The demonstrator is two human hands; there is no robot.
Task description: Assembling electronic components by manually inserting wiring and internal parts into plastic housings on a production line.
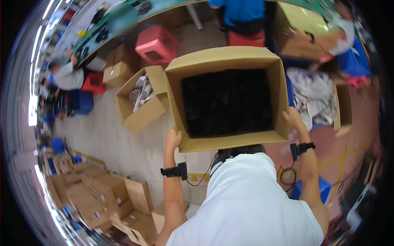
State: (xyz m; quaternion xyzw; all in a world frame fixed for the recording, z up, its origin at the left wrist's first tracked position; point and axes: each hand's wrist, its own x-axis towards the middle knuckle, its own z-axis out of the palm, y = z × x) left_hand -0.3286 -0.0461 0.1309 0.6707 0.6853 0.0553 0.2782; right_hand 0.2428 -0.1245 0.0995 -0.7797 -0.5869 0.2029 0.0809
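Between my two hands is a large open cardboard box (234, 143), held out in front of my body. A mass of dark black items (227, 102) fills its inside; I cannot make out their kind. My left hand (174, 138) grips the box at its near left corner. On the right side, near the corner, my right hand (292, 117) holds the box wall, fingers closed on it. Each wrist wears a black strap with a small device and a cable.
An open carton (141, 98) with greyish wrapped things stands left of the box. Red stools (156, 44) and seated people line the green workbench (164, 6). A blue bin of pale plastic bags (314, 96) is at right, near another person. Cartons (92, 192) are piled lower left.
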